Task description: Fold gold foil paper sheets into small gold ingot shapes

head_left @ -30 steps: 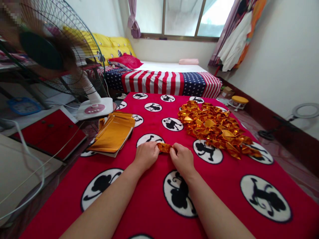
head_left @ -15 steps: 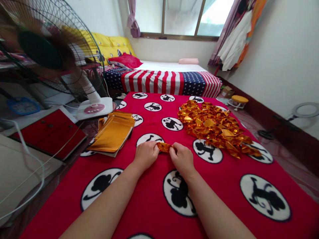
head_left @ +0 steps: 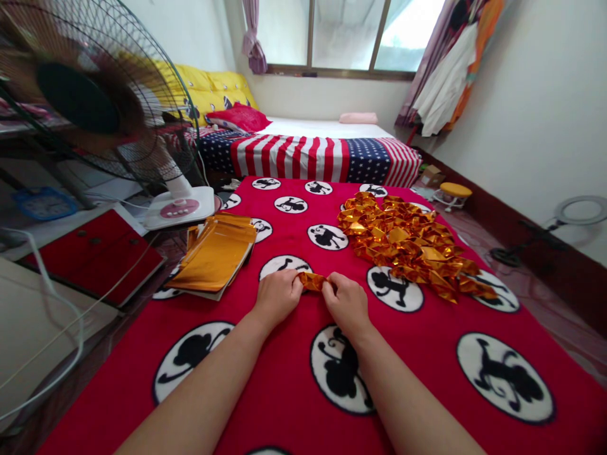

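Observation:
A small folded piece of shiny gold foil paper [head_left: 312,282] is stretched between my two hands, just above or on the red cloth [head_left: 279,354] with white ovals and black figures. My left hand [head_left: 279,292] pinches its left end, and my right hand [head_left: 347,302] has the right end between closed fingers. To the left lies a stack of flat gold foil sheets [head_left: 215,253]. On the right is a heap of folded gold foil pieces [head_left: 403,240], spread toward the cloth's right side.
A standing fan [head_left: 76,95] looms at the left, its white base [head_left: 180,205] near the sheets. A red panel [head_left: 97,253] and a white cable [head_left: 57,297] are below it. Beyond the cloth stands a bed with a striped, starred cover [head_left: 308,155]. At right is a yellow stool [head_left: 455,191].
Hardly anything differs. Both hands keep their place with the foil piece between them, and the view has shifted very slightly.

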Available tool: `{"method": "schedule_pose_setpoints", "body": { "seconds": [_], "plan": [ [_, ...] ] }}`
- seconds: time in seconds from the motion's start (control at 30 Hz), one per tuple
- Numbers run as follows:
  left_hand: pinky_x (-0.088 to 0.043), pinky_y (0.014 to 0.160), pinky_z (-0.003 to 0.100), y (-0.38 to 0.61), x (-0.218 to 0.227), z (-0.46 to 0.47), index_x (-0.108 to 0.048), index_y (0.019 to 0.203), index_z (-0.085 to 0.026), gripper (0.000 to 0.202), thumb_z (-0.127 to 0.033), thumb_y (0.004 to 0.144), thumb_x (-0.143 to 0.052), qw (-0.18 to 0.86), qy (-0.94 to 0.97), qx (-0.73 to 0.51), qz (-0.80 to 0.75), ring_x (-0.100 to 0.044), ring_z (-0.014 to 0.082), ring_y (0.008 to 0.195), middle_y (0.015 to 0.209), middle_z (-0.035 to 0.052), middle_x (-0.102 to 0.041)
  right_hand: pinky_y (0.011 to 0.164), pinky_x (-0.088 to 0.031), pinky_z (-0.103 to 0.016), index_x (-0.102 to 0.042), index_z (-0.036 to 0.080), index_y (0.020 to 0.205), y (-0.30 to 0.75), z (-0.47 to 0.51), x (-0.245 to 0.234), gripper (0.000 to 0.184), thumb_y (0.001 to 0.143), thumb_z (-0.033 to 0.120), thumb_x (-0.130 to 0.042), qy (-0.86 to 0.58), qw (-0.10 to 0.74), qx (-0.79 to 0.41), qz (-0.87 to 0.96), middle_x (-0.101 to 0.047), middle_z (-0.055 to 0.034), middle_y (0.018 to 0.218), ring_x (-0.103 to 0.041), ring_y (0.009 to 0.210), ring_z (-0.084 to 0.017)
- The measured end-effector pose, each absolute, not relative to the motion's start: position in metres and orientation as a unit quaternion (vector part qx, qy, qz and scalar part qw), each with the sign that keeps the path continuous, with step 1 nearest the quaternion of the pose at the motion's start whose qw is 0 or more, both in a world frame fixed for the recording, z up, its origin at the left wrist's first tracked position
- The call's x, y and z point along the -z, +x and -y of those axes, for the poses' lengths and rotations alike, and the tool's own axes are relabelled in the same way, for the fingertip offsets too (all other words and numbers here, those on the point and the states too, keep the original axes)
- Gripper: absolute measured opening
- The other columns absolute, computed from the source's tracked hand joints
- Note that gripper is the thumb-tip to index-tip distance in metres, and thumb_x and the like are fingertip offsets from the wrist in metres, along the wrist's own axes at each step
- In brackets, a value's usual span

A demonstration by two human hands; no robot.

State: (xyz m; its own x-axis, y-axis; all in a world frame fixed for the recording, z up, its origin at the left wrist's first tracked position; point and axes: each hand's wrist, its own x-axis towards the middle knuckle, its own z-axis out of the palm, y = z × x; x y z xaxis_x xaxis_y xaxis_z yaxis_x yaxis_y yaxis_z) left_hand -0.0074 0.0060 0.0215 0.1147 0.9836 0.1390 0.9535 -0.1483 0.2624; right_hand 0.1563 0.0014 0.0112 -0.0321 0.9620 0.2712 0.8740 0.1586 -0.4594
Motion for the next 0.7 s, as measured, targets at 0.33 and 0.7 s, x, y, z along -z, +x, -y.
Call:
{"method": "schedule_pose_setpoints", "body": {
  "seconds": [0.33, 0.7],
  "plan": [
    [-0.040, 0.064, 0.028, -0.0078, -0.0217, -0.0055, -0.066, 0.083, -0.021, 0.028, -0.024, 0.090, -0.039, 0.050, 0.746, -0.152, -0.646, -0.066, 0.0197, 0.079, 0.089, 0.0046, -0.073, 0.056, -0.019, -0.027, -0.059, 0.021, 0.070, 0.1562, -0.0022, -0.0106, 0.018, 0.086, 0.025, -0.051, -0.646, 0.268, -0.087, 0.710, -0.062, 0.0010, 0.064, -0.051, 0.059, -0.013],
    [-0.042, 0.067, 0.027, -0.0070, -0.0238, -0.0054, -0.067, 0.087, -0.021, 0.029, -0.025, 0.091, -0.038, 0.066, 0.742, -0.143, -0.652, -0.066, 0.0194, 0.082, 0.093, 0.0056, -0.073, 0.056, -0.020, -0.027, -0.061, 0.021, 0.072, 0.1564, -0.0025, -0.0090, 0.019, 0.087, 0.026, -0.051, -0.647, 0.268, -0.089, 0.708, -0.064, 0.0002, 0.066, -0.053, 0.060, -0.013]
  ]
}}
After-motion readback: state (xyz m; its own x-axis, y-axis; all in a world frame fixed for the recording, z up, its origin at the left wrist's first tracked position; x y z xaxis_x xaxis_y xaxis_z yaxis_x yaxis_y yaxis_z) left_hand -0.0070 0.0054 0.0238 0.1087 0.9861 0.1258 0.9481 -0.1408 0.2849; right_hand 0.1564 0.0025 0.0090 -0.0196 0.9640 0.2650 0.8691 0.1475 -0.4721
